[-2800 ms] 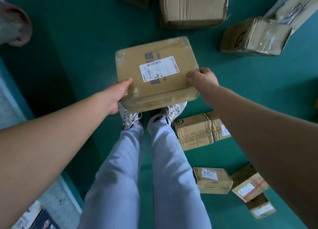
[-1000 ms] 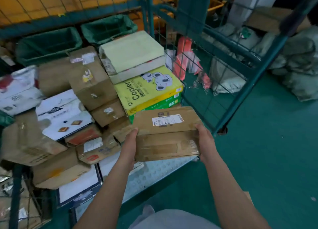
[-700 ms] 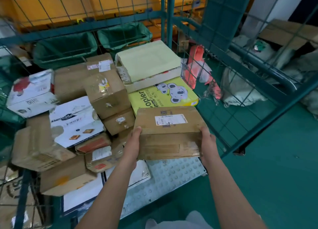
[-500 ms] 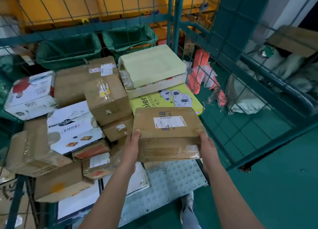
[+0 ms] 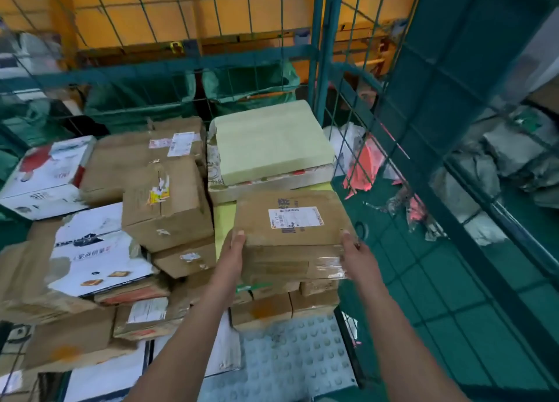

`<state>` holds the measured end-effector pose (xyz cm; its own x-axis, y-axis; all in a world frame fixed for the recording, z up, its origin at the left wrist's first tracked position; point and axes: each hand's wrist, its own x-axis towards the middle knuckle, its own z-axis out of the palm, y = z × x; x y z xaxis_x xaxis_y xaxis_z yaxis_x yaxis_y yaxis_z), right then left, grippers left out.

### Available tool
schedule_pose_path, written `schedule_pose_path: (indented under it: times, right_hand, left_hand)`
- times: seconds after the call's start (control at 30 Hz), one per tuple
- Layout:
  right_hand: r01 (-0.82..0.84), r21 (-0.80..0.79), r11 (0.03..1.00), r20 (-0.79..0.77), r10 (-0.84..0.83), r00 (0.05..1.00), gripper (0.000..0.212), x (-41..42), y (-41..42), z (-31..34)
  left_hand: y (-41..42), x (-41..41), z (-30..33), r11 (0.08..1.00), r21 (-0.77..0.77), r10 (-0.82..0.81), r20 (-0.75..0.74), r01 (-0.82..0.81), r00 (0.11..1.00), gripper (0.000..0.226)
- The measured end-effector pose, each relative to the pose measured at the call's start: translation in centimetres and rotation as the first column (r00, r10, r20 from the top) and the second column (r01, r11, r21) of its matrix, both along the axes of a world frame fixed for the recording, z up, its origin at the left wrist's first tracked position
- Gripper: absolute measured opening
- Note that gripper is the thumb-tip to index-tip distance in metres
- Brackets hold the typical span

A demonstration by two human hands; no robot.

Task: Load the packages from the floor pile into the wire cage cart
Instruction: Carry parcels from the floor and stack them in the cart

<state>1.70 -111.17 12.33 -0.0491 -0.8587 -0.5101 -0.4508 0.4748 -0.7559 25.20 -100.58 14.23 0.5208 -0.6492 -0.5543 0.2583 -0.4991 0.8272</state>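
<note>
Brown cardboard forms the held package (image 5: 290,220), a flat box with a white shipping label (image 5: 296,217) on its top face and clear tape across its near side. The left hand (image 5: 234,249) grips the near left corner, thumb on the top face and fingers hidden beneath. The right hand (image 5: 352,250) grips the near right corner in the same manner, so both hands are clamped on the one package. The package sits level inside the wire cage cart (image 5: 323,78), at the right side of the load, over a yellow-green box (image 5: 223,220) of which only a strip shows; whether it rests on that box or is held just above it cannot be told. Directly behind the package lies a pale green flat box (image 5: 269,147) on a thin printed carton. Below the package's near edge, small brown cartons (image 5: 281,308) stand on the studded grey cart floor (image 5: 287,359). To the left, a taped brown carton (image 5: 166,202) leans on a lower one, and beside it lies a white printed box (image 5: 96,250) with a torn edge. A white and red box (image 5: 45,174) sits at the far left. Green mesh panels enclose the back and the right side. Beyond the right panel, the green floor (image 5: 453,311) carries grey sacks (image 5: 499,159) and red and white wrappers (image 5: 366,162).
</note>
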Motion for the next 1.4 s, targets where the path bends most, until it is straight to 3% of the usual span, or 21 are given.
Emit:
schedule_pose_path:
  times: [0.1,0.23,0.33,0.43,0.63,0.83,1.03,1.23,1.4]
  right_hand:
    - [0.014,-0.024,1.0,0.036,-0.013,0.999,0.081,-0.1,-2.3,-0.3]
    - [0.01,-0.029,1.0,0.086,-0.007,0.996,0.072,0.0,-6.4,-0.8]
    - [-0.025,-0.063,0.998,0.104,0.032,0.994,0.068,0.9,-7.9,-0.4]
    - [-0.119,-0.133,0.984,0.135,0.137,0.981,0.069,2.0,-8.3,0.4]
    - [-0.264,0.003,0.964,0.045,0.264,0.964,0.072,3.0,-9.0,-1.4]
    - [-0.192,-0.02,0.981,0.036,0.192,0.981,0.067,3.5,-9.5,-2.4]
    - [-0.187,0.03,0.982,0.083,0.184,0.979,0.08,4.8,-7.8,-1.5]
    - [-0.393,0.03,0.919,0.087,0.39,0.917,0.071,9.3,-1.0,-1.6]
    - [-0.668,0.17,0.724,0.156,0.65,0.744,0.031,14.3,7.4,-2.2]
  left_hand:
    - [-2.2,0.1,-0.2,0.992,0.055,-0.114,-0.016,0.114,0.993,0.066]
    - [-5.8,-0.2,-0.9,0.991,0.059,-0.124,0.031,0.122,0.992,0.039]
    - [-7.7,-0.6,-2.2,0.995,0.038,-0.095,0.198,0.089,0.976,0.055]
    - [-9.2,-1.4,-3.2,0.995,0.034,-0.1,0.298,0.094,0.949,0.049]
    - [-9.8,-1.8,-5.3,0.988,0.083,-0.15,0.327,0.13,0.933,0.04]
    - [-10.6,-1.5,-6.0,0.986,0.091,-0.162,0.328,0.139,0.931,0.043]
    - [-9.6,-1.7,-5.4,0.972,0.066,-0.235,0.338,0.226,0.911,0.049]
    - [-1.1,-0.7,-5.2,0.998,0.057,-0.033,0.215,0.021,0.976,0.049]
    - [10.8,0.5,-5.9,0.966,0.015,0.257,-0.024,-0.257,0.966,0.04]
